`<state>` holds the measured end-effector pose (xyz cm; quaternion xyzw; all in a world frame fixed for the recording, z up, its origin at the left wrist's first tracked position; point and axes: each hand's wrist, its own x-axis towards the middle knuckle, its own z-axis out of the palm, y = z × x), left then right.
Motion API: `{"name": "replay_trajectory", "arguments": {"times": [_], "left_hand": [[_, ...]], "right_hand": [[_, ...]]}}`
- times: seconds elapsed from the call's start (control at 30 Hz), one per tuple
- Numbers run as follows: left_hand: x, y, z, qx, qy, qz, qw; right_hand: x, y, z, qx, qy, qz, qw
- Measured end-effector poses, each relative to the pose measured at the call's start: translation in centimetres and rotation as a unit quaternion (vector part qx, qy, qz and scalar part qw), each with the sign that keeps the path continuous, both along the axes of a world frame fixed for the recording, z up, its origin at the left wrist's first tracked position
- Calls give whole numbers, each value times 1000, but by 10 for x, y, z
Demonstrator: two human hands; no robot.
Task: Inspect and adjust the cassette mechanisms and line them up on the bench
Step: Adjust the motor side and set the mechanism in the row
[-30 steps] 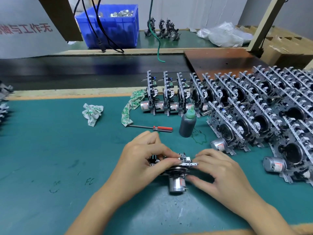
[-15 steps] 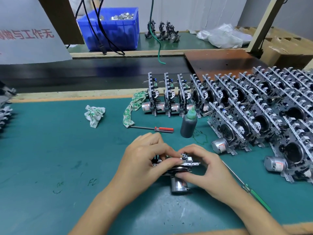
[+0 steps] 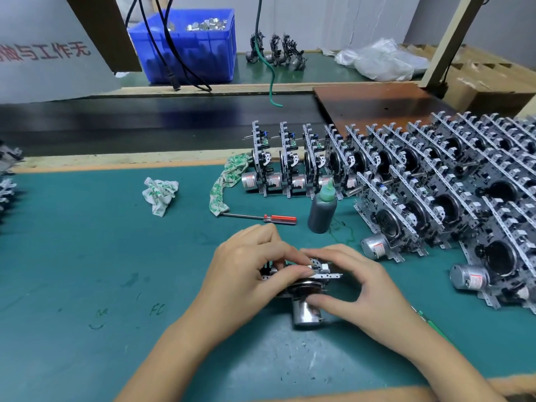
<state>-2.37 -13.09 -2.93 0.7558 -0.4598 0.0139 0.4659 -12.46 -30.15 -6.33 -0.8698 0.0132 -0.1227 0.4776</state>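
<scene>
Lower centre of frame, my left hand point(image 3: 249, 274) and right hand point(image 3: 356, 288) both pinch one mechanism point(image 3: 307, 288) on the worktop point(image 3: 87, 256): adjusting. Next, I'd stand it beside the rows point(image 3: 420, 187) at right.

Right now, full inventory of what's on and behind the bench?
cassette mechanism in hand: one, silver and black, front centre of the green mat
lined-up mechanisms: many, too packed to count, silver and black, in rows at right
far mechanisms: a few, back bench
red-handled screwdriver: one, mid mat
green-handled screwdriver: one, partly hidden behind right wrist
bottle: one, dark with green nozzle, beside the rows
rags: two, white-green, mid-left
crate: one, blue, holds metal parts, back left
plastic bags: clear, back right
left hand, right hand: both gripping the mechanism
</scene>
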Motion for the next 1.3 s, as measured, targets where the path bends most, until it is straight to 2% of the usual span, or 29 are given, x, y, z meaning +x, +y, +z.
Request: {"name": "replay_trajectory", "arguments": {"times": [0.07,0.13,0.3,0.43,0.6,0.73,0.8,0.87,0.97,1.07,1.2,1.3], "left_hand": [[1,-1,0,-3,3,1,1000],[1,-1,-1,-7,4,1,1000],[0,1,-4,-8,5,3,1000],[0,1,-3,-7,12,-1,1000],[0,2,2,13,28,3,1000],[-3,9,7,54,-71,23,996],[-5,17,6,57,-108,46,991],[-5,25,3,58,-132,69,987],[-4,36,2,52,-131,87,986],[0,42,4,53,-128,83,987],[9,47,5,59,-145,70,985],[23,51,9,59,-135,56,988]], "right_hand": [[-8,-4,-2,-141,-14,-40,989],[-16,-4,-6,-232,-26,-58,971],[-21,-6,-3,-341,-25,-44,939],[-20,-5,4,-330,3,-27,943],[-21,-6,4,-209,56,-19,976],[-17,4,10,-90,-26,-57,994],[-10,10,19,-125,-75,-51,988],[1,14,31,-210,-104,-27,972],[19,18,48,-340,-125,22,932],[30,21,59,-408,-120,80,902],[39,27,64,-447,-86,119,882],[50,35,61,-401,-36,118,908]]}}
